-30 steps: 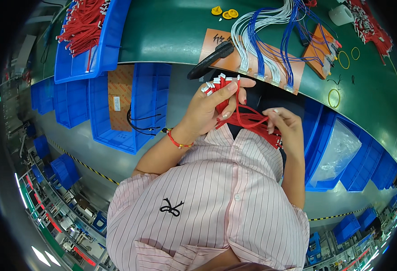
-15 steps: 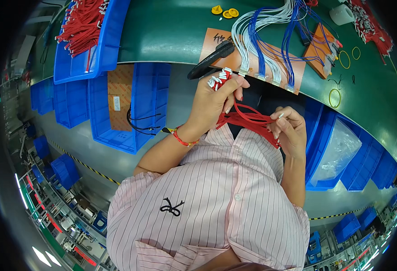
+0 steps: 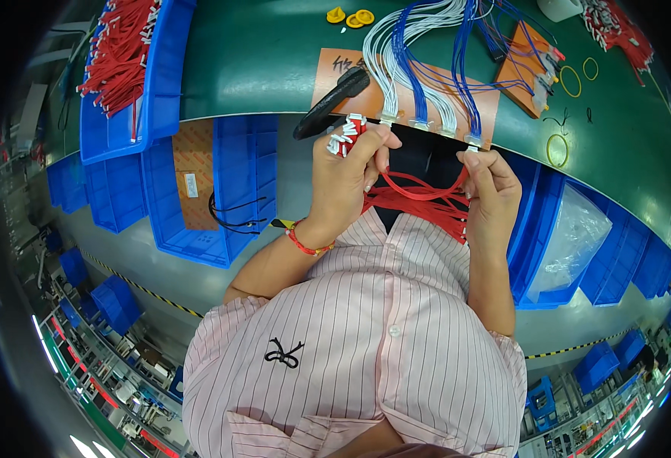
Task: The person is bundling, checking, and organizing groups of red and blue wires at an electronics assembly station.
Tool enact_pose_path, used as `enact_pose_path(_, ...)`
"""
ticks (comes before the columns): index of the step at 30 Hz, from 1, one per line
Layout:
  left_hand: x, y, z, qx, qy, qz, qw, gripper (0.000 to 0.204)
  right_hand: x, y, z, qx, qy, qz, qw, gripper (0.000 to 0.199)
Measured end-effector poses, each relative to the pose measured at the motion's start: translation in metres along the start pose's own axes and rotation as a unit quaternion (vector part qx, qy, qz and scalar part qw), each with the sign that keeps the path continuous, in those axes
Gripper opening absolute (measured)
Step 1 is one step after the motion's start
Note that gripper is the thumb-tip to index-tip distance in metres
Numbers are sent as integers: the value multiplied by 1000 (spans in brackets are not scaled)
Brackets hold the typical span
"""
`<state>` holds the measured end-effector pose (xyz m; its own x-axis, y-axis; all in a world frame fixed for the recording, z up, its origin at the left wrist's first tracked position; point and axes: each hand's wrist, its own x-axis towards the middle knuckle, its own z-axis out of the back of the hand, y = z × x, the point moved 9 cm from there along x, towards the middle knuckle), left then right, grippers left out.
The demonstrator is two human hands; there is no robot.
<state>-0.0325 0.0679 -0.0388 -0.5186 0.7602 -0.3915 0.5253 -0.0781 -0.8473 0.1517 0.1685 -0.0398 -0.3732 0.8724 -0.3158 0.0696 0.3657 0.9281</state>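
Observation:
My left hand point(image 3: 343, 179) is closed round a bundle of red wires point(image 3: 415, 204) whose white connector ends point(image 3: 344, 137) stick up above the fist. Lower down, the bundle hangs across in front of my shirt. My right hand point(image 3: 492, 187) pinches the end of one red wire, raised to the white connector point(image 3: 473, 143) at the board's right front edge. Whether the wire's tip touches that connector I cannot tell. From the orange board point(image 3: 457, 91), groups of white wires point(image 3: 381, 61) and blue wires point(image 3: 469, 91) run back over the bench.
A black handle-like object point(image 3: 334, 103) juts over the bench edge near my left hand. At left stands a blue bin point(image 3: 164, 91) of red wires. Yellow caps point(image 3: 354, 17), elastic rings point(image 3: 557, 150) and a second orange block point(image 3: 520, 72) lie on the green bench point(image 3: 251, 69).
My right hand has risen from the hanging bundle to the board's front edge, bringing one red wire's end with it. The left hand keeps its hold; the whole view has shifted slightly.

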Motion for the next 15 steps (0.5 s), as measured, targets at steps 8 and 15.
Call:
enact_pose_path(8, 1, -1, -1, -11, 2, 3, 1000, 25, 0, -2, -1, 27, -20, -2, 999, 15)
enact_pose_path(15, 9, -6, -3, -1, 77, 18, 997, 27, -1, -10, -2, 94, -29, -28, 995, 14)
